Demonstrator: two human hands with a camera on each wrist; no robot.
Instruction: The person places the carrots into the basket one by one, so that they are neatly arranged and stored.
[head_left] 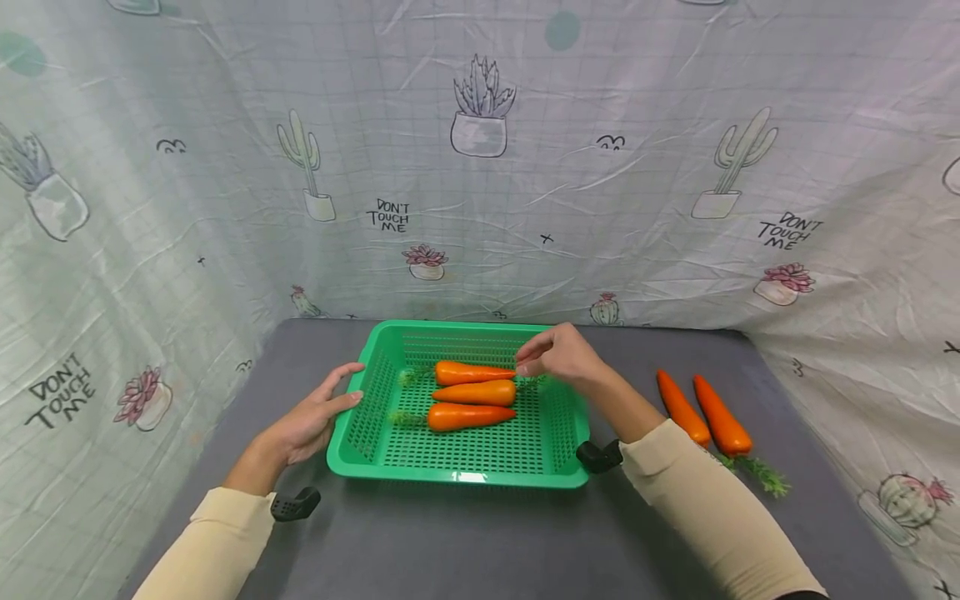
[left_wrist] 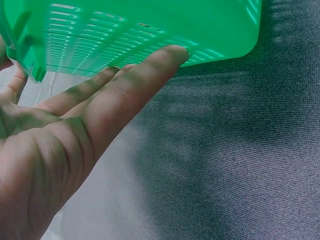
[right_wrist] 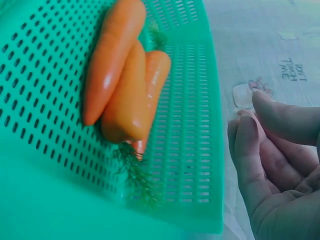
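Note:
A green plastic basket [head_left: 465, 477] stands on the grey table with three carrots side by side inside: a back carrot [head_left: 468, 373], a middle carrot [head_left: 480, 393] and a front carrot [head_left: 467, 417]. The middle one points left; the other two point right. My left hand [head_left: 303, 422] touches the basket's left side, its fingers long and straight along the outer wall [left_wrist: 210, 30] in the left wrist view. Over the basket's back right part hovers my right hand [head_left: 564, 356], near the back carrot's tip. Its fingers [right_wrist: 248, 135] are loosely bent and hold nothing.
Two more carrots, a left one [head_left: 681, 408] and a right one [head_left: 722, 415], lie on the table right of the basket, leafy ends toward me. A printed curtain [head_left: 480, 217] hangs behind and at both sides of the table [head_left: 450, 542].

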